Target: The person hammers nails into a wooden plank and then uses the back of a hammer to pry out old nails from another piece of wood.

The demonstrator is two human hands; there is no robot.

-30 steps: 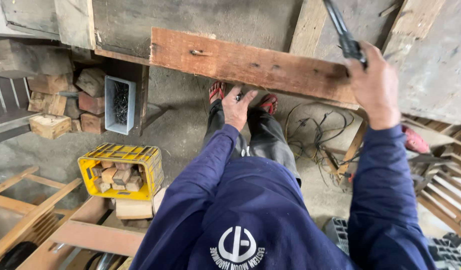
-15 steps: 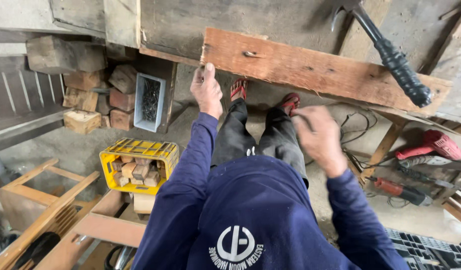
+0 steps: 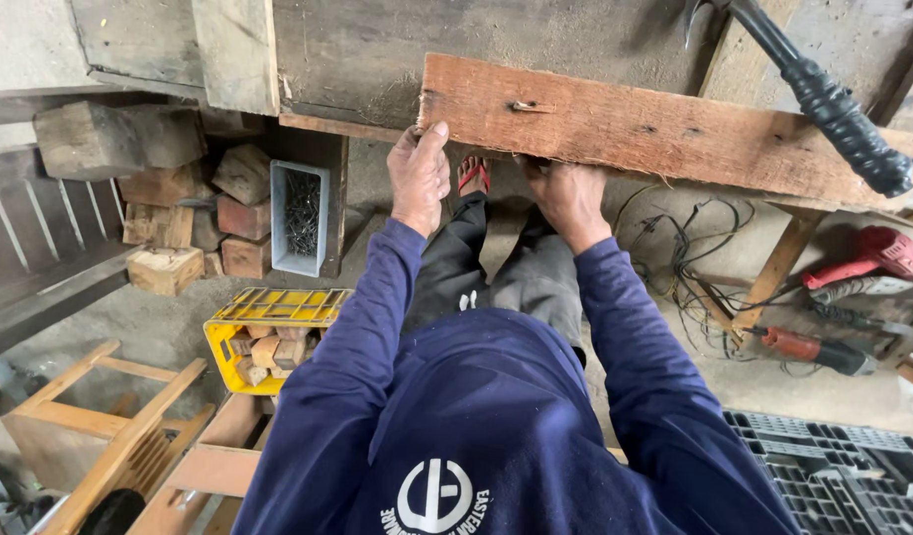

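Reddish wooden plank (image 3: 664, 129), rough and weathered, is seen stretching from the upper middle of the frame toward the right edge, resting on a grey workbench (image 3: 377, 50), with a bent nail (image 3: 523, 105) showing near its left end. The plank's left end is gripped by the left hand (image 3: 419, 176), whose fingers are curled up against the lower corner and pressed onto the wood. The plank's lower edge, a little further right, is held by the right hand (image 3: 567, 198), its fingers tucked under the board and hidden from view. Both arms are covered by dark blue sleeves. A hammer (image 3: 823, 94) with a black ribbed handle is laid across the plank at the upper right. Below the hands, dark trousers and a red sandal (image 3: 473, 174) are seen on the concrete floor. At the left, wooden blocks (image 3: 179, 208) are stacked beside a grey box of nails (image 3: 300, 216), and a yellow crate (image 3: 263, 337) filled with wood offcuts is placed beneath them. Red power tools (image 3: 862, 263) and tangled cables (image 3: 679, 263) are spread at the right.
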